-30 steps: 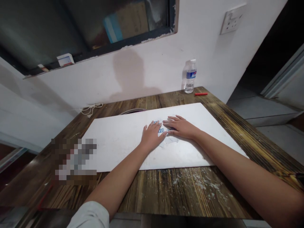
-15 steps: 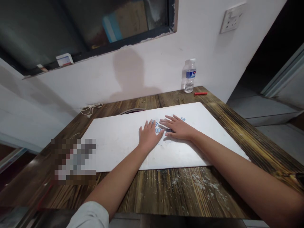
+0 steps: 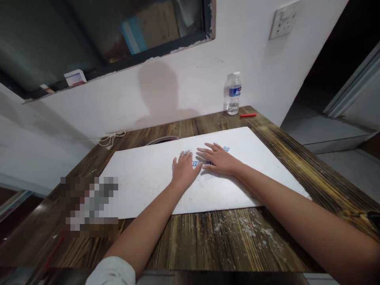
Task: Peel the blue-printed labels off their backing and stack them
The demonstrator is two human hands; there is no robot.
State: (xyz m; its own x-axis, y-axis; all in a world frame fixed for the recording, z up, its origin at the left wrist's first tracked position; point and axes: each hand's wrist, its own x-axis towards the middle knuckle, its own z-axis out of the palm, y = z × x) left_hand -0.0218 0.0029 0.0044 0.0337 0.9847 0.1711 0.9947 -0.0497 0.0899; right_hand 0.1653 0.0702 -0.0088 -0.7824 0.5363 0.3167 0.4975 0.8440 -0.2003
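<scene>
Mid-frame, your left hand [image 3: 183,172] and right hand [image 3: 222,160], fingers apart, partly cover blue markings [image 3: 194,163] on the white board [image 3: 142,186], seemingly mid-work, though what's left is unclear.

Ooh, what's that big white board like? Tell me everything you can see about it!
The white board is wide, flat and thin, maybe cardboard, with smudges and a shiny patch. It lies flat on the brown wooden table. Near its middle are blue marks, partly covered; I can't tell whether they're on the board itself. The left hand and right hand seem to rest on it, palms down. Its near left corner is hidden by a blurry patch.
</scene>
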